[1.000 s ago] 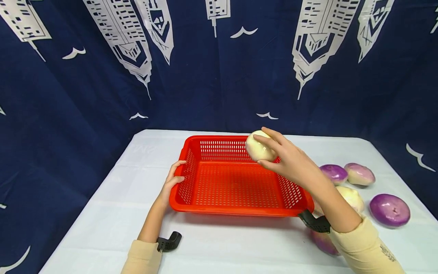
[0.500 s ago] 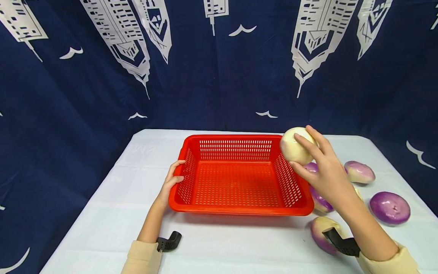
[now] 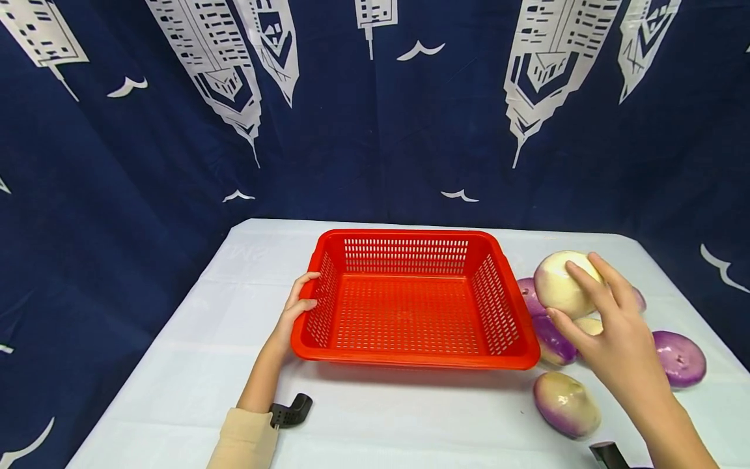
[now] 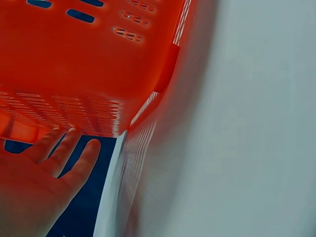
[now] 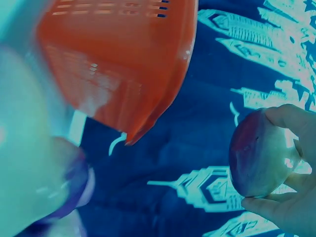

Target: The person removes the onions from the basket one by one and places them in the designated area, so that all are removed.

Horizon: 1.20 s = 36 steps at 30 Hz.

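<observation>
The right hand (image 3: 621, 339) holds a pale turnip (image 3: 561, 284) with curled fingers, above the turnips near the desk's right edge. Left-hand (image 3: 293, 317) fingers grip the red basket (image 3: 413, 355); a steady basket and firm grip help.

One red basket (image 3: 410, 355) on the bench (image 3: 187, 365); six turnips in view: one held (image 3: 559, 283), five lying near the bench's right edge, e.g. (image 3: 565, 402), (image 3: 680, 357); two hands (image 3: 295, 312) (image 3: 615, 332).
</observation>
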### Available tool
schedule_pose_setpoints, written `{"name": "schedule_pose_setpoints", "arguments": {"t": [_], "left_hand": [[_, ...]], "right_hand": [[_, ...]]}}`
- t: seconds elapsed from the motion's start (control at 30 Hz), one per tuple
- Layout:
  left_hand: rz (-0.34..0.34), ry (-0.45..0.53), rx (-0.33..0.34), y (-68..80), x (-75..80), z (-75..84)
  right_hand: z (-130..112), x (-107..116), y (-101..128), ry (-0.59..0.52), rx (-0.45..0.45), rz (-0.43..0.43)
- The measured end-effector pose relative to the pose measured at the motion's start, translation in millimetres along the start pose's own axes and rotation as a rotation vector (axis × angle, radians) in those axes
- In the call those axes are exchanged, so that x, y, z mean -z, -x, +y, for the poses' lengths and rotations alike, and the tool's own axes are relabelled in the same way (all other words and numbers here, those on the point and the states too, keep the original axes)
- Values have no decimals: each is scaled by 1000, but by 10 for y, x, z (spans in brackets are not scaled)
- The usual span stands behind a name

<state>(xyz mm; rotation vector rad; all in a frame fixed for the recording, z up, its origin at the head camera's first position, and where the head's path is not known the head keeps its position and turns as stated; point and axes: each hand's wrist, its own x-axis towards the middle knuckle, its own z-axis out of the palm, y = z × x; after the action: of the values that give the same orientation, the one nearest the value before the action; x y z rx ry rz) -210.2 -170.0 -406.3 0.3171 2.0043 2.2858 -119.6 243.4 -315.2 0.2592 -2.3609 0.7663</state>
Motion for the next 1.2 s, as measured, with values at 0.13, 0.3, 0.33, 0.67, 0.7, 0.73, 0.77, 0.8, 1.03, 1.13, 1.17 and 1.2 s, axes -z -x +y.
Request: {"name": "schedule_pose_setpoints", "arguments": {"t": [0.13,0.3,0.33,0.67,0.7,0.73,0.77,0.8,1.03,1.13,1.17,1.2], "left_hand": [[-2,3,0,0,-3,-2],[-5,-6,-12,-17,9,20],[-5,-8,-16,-19,11,26],[3,-12,-8,9,7,11],[0,-8,-8,12,7,11],[-3,-6,-7,15,4,6],[-4,-6,-7,16,3,2],[-4,-4,-6,15,3,-2],[-6,-9,7,13,7,14],[-8,-11,12,13,4,23],[-8,-12,13,12,4,22],[-9,-13,12,11,5,19]], "right_hand": [[96,30,149,10,-60,2],[218,76,300,26,-138,-20],[239,87,325,35,-155,-26],[562,190,659,186,-308,-179],[606,193,692,201,-323,-197],[652,196,730,208,-335,-211],[697,195,767,211,-350,-225],[744,188,806,216,-358,-237],[1051,94,1080,169,-312,-220],[1127,57,1137,168,-317,-256],[1140,46,1148,175,-333,-282],[1148,38,1155,179,-348,-306]]}}
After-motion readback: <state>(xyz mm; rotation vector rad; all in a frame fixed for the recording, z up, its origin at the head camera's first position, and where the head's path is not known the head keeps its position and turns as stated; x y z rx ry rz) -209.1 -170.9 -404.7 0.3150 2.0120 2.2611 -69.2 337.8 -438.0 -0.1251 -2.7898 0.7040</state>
